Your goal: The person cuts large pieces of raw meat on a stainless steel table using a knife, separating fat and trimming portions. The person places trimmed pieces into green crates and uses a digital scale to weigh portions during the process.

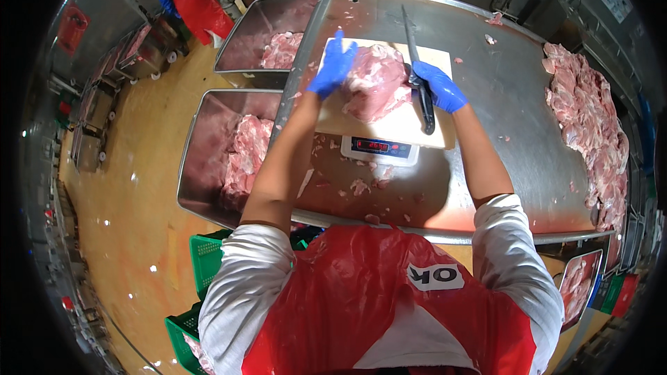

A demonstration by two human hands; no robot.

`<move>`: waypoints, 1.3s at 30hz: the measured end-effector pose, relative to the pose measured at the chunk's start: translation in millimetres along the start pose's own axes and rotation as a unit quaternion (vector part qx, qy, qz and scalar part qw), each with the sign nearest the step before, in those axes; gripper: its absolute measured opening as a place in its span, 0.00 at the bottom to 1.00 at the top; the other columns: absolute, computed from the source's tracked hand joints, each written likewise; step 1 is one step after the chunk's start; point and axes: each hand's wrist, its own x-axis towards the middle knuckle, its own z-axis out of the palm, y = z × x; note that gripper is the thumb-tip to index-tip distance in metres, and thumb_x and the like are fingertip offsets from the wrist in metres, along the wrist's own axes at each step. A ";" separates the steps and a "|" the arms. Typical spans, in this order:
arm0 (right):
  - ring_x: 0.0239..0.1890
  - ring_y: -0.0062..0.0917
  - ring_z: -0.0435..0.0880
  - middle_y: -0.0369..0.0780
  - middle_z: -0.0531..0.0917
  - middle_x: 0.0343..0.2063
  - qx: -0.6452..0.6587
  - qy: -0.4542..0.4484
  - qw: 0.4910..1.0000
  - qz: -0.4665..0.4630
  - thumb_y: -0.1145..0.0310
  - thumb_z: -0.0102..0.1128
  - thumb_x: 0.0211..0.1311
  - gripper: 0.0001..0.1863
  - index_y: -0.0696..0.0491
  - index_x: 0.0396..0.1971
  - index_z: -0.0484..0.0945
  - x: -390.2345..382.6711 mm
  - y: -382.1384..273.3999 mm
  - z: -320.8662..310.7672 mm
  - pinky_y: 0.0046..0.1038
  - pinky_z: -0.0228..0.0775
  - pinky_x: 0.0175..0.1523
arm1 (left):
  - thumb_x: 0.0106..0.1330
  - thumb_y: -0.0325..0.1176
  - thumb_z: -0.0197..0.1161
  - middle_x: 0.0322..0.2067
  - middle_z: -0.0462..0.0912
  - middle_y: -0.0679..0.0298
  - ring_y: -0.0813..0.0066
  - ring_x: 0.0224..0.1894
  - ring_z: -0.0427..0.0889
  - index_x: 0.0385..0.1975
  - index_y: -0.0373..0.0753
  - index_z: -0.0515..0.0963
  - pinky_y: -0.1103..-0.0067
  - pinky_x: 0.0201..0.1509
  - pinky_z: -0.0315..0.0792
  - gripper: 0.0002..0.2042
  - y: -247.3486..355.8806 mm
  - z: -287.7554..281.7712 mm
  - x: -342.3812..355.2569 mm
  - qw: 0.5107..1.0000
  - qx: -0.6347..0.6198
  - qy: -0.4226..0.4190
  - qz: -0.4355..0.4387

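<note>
A large pink piece of raw meat [377, 85] rests on a white cutting board [399, 130]. The board lies over a white digital scale [381, 153] with a lit red display. At the meat's left edge is my left hand [335, 67], blue-gloved, its fingers apart and holding nothing; whether it touches the meat is hard to tell. On the right side of the board, my right hand [439, 88], also blue-gloved, is closed around a long, narrow-bladed knife [411, 35]. Its blade points away from me, and its black handle extends towards me below the hand.
The steel table [517, 135] has meat scraps [359, 187] near the scale. A long pile of meat [587, 125] lies along its right end. Two steel bins [208, 132] [240, 35] with meat stand at the left. Green crates [206, 260] are below; a person in a red apron [201, 10] stands far left.
</note>
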 end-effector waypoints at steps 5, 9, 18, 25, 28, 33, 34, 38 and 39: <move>0.37 0.20 0.80 0.37 0.81 0.37 0.013 0.055 0.998 -0.012 0.58 0.52 0.70 0.22 0.60 0.53 0.74 -18.0 -5.1 -13.7 0.25 0.77 0.45 | 0.69 0.48 0.50 0.51 0.73 0.32 0.40 0.57 0.72 0.53 0.23 0.69 0.62 0.59 0.65 0.28 -46.4 -59.0 -20.0 0.956 -0.038 0.007 -0.292; 0.36 0.21 0.80 0.37 0.80 0.35 0.063 0.047 0.997 0.016 0.59 0.52 0.70 0.20 0.60 0.49 0.76 -25.4 -7.1 -0.4 0.26 0.78 0.47 | 0.68 0.40 0.51 0.41 0.79 0.35 0.41 0.46 0.79 0.41 0.26 0.77 0.61 0.50 0.70 0.19 3.0 -49.1 -56.6 0.974 -0.018 0.060 -0.219; 0.29 0.19 0.77 0.36 0.79 0.28 0.030 0.011 0.999 -0.026 0.61 0.53 0.69 0.13 0.57 0.37 0.77 -36.7 17.6 30.0 0.22 0.75 0.40 | 0.67 0.28 0.53 0.47 0.78 0.45 0.51 0.47 0.79 0.47 0.32 0.75 0.68 0.50 0.74 0.12 29.0 -0.8 -28.8 0.863 0.294 0.076 0.403; 0.26 0.20 0.78 0.35 0.76 0.24 -0.124 0.125 0.983 -0.061 0.59 0.52 0.71 0.14 0.56 0.33 0.74 -96.3 18.9 28.5 0.27 0.75 0.34 | 0.72 0.44 0.51 0.48 0.79 0.54 0.66 0.44 0.79 0.56 0.31 0.69 0.74 0.51 0.74 0.22 14.4 -21.2 41.1 0.914 0.021 -0.338 0.223; 0.19 0.29 0.79 0.42 0.78 0.18 -0.397 0.161 0.901 -0.072 0.61 0.51 0.71 0.14 0.57 0.31 0.72 -148.4 14.1 42.1 0.32 0.73 0.29 | 0.67 0.58 0.51 0.45 0.80 0.57 0.69 0.41 0.79 0.52 0.32 0.72 0.77 0.45 0.74 0.30 50.9 -9.6 55.1 0.891 -0.105 -0.414 -0.156; 0.33 0.53 0.81 0.55 0.80 0.28 -0.630 0.051 0.763 -0.134 0.67 0.49 0.67 0.14 0.61 0.45 0.66 -153.7 48.5 99.3 0.49 0.71 0.37 | 0.61 0.66 0.54 0.46 0.79 0.62 0.72 0.40 0.78 0.42 0.39 0.80 0.73 0.44 0.73 0.31 83.8 -11.8 77.8 0.817 0.004 -0.489 -0.305; 0.34 0.52 0.81 0.56 0.80 0.29 -0.631 0.049 0.754 -0.176 0.69 0.47 0.66 0.13 0.61 0.46 0.66 -144.2 36.6 122.6 0.48 0.72 0.37 | 0.60 0.66 0.55 0.47 0.79 0.61 0.71 0.41 0.79 0.42 0.41 0.81 0.72 0.46 0.73 0.31 85.5 -6.7 78.8 0.826 0.064 -0.480 -0.287; 0.34 0.49 0.82 0.56 0.81 0.30 -0.645 0.068 0.743 -0.162 0.74 0.45 0.64 0.08 0.60 0.41 0.66 -72.6 28.0 161.1 0.46 0.74 0.41 | 0.57 0.67 0.58 0.49 0.80 0.57 0.65 0.45 0.79 0.48 0.48 0.82 0.68 0.51 0.72 0.30 85.0 22.6 86.6 0.783 0.167 -0.573 -0.177; 0.35 0.49 0.83 0.56 0.81 0.30 -0.653 0.068 0.739 -0.151 0.74 0.44 0.64 0.08 0.60 0.41 0.66 -61.2 23.8 164.0 0.46 0.74 0.41 | 0.55 0.66 0.61 0.52 0.78 0.53 0.62 0.49 0.79 0.54 0.44 0.79 0.67 0.53 0.72 0.35 114.4 20.3 80.3 0.772 0.247 -0.569 -0.139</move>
